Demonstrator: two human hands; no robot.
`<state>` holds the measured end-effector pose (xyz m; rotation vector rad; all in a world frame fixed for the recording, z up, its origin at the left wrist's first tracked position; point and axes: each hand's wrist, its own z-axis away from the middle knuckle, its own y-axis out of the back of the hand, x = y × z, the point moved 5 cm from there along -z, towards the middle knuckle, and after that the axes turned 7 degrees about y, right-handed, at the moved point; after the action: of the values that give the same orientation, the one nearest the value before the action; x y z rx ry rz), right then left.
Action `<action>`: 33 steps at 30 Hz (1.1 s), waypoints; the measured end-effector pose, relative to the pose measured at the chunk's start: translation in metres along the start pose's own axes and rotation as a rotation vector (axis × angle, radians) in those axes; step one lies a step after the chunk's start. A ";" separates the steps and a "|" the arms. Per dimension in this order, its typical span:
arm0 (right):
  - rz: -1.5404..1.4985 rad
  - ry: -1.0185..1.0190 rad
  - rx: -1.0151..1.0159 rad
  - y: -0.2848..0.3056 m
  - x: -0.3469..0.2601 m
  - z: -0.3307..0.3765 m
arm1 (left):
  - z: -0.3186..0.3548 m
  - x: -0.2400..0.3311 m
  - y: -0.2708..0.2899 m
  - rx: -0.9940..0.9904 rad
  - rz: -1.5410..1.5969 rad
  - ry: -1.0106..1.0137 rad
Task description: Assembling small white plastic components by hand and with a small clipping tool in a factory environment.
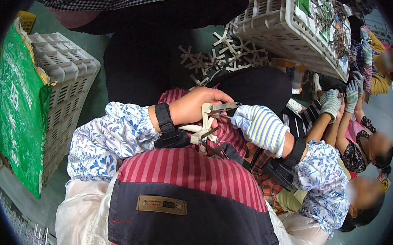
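Observation:
My bare left hand (192,105) is closed around a cream-white branched plastic piece (205,116) above my lap. Flat metal strips (225,106) stick out from the ends of its arms. My right hand (262,127), in a blue-and-white striped glove, is just right of the piece with its fingers pinched together. A thin metal piece (224,116) shows at its fingertips and points toward the plastic arms; its far end is hard to make out. Below the hands lies my red striped apron (188,172) with a dark panel.
Several similar branched plastic pieces (224,54) lie piled on the floor ahead. A white crate (267,18) stands at the far right, with small metal parts (333,27) on top. Left is another white crate (72,73) beside a green sack (19,114). Co-workers' gloved hands (332,104) are at right.

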<state>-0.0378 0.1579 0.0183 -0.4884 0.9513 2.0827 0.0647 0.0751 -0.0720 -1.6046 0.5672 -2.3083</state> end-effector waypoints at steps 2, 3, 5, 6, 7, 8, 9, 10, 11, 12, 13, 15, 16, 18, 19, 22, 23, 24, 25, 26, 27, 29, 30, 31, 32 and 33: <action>-0.267 -0.107 -0.054 -0.003 0.003 0.002 | -0.002 0.002 0.001 0.014 -0.012 0.013; -0.402 -0.162 -0.077 -0.005 0.004 0.005 | -0.002 0.003 0.000 0.007 0.024 0.022; 0.035 -0.023 -0.009 0.005 -0.004 0.005 | -0.002 0.005 -0.001 0.002 0.097 0.041; 0.257 0.046 0.052 0.008 -0.015 0.008 | -0.001 0.008 -0.001 -0.006 0.098 0.063; 0.479 0.115 0.113 0.010 -0.023 0.011 | 0.000 0.012 -0.001 -0.015 0.099 0.085; 0.574 0.184 0.179 0.010 -0.024 0.013 | 0.001 0.015 -0.001 -0.023 0.100 0.107; 0.621 0.231 0.174 0.009 -0.027 0.015 | 0.001 0.015 -0.002 -0.030 0.127 0.115; 0.668 0.279 0.169 0.009 -0.030 0.017 | 0.001 0.015 -0.002 -0.037 0.153 0.123; 0.713 0.320 0.164 0.009 -0.034 0.020 | 0.001 0.014 -0.003 -0.050 0.180 0.131; 0.772 0.267 0.130 0.009 -0.042 0.018 | 0.000 0.011 -0.003 -0.028 0.161 0.108; 0.804 0.266 0.109 0.007 -0.044 0.016 | -0.002 0.005 -0.002 -0.005 0.142 0.084; 0.867 0.273 0.067 0.003 -0.044 0.013 | -0.002 0.002 -0.001 0.019 0.085 0.042; 0.850 0.264 0.056 0.002 -0.042 0.011 | -0.001 0.002 0.000 0.017 0.048 0.022; 0.798 0.245 0.059 0.002 -0.039 0.010 | 0.001 0.003 -0.001 0.019 0.001 0.009; 0.771 0.238 0.059 0.002 -0.036 0.009 | 0.001 0.002 0.000 0.025 -0.006 0.015; 0.633 0.134 0.048 0.000 -0.027 0.009 | -0.001 0.003 -0.002 0.026 0.017 0.003; 0.580 0.103 0.033 -0.001 -0.024 0.006 | 0.000 0.002 -0.001 0.039 0.034 0.000; 0.500 0.091 0.047 -0.001 -0.021 0.005 | 0.001 0.004 0.000 0.053 -0.038 -0.048; 0.439 0.091 0.065 -0.003 -0.018 0.003 | 0.003 0.006 0.001 0.065 -0.110 -0.095; 0.383 0.092 0.084 -0.003 -0.015 0.001 | 0.004 0.008 0.001 0.079 -0.183 -0.145; 0.325 0.092 0.103 -0.003 -0.014 -0.001 | 0.004 0.007 0.001 0.080 -0.153 -0.123; 0.212 0.060 0.067 -0.003 -0.011 -0.003 | 0.003 0.005 0.002 0.081 -0.097 -0.082; 0.215 0.052 0.055 -0.004 -0.009 -0.003 | 0.003 0.003 0.001 0.050 -0.051 -0.053; 0.217 0.045 0.047 -0.005 -0.007 -0.002 | 0.004 0.002 -0.002 0.019 -0.007 -0.023; 0.281 0.086 0.058 -0.004 -0.008 -0.001 | 0.003 0.002 -0.002 -0.017 0.029 0.007; 0.352 0.122 0.081 0.002 -0.009 -0.002 | -0.001 0.004 -0.001 -0.038 0.086 -0.006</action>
<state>-0.0335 0.1510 0.0230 -0.4339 1.2636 2.3343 0.0620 0.0747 -0.0682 -1.5720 0.6682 -2.2426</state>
